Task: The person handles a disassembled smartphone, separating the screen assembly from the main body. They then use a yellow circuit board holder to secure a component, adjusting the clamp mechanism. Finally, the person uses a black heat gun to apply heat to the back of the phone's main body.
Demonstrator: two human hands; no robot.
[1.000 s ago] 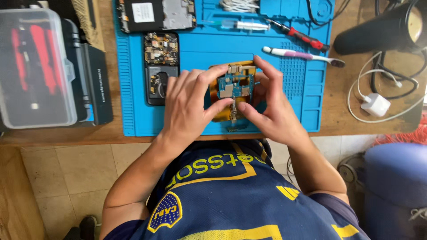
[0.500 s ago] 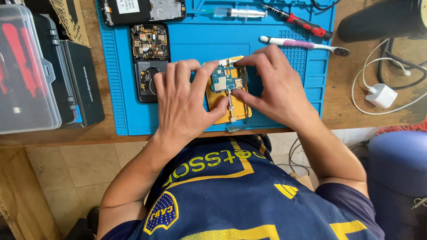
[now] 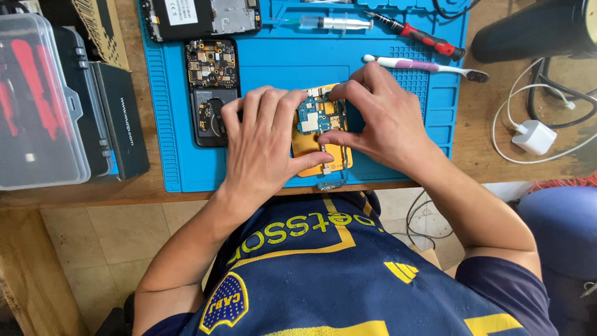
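My left hand (image 3: 264, 146) pins the opened phone frame (image 3: 323, 158) flat on the blue repair mat (image 3: 280, 68), thumb across its near end; its long axis runs away from me. My right hand (image 3: 379, 121) is nearer the blue circuit board (image 3: 316, 116) at the frame's far end, its grip closed on the board's top edge with fingertips (image 3: 339, 93).
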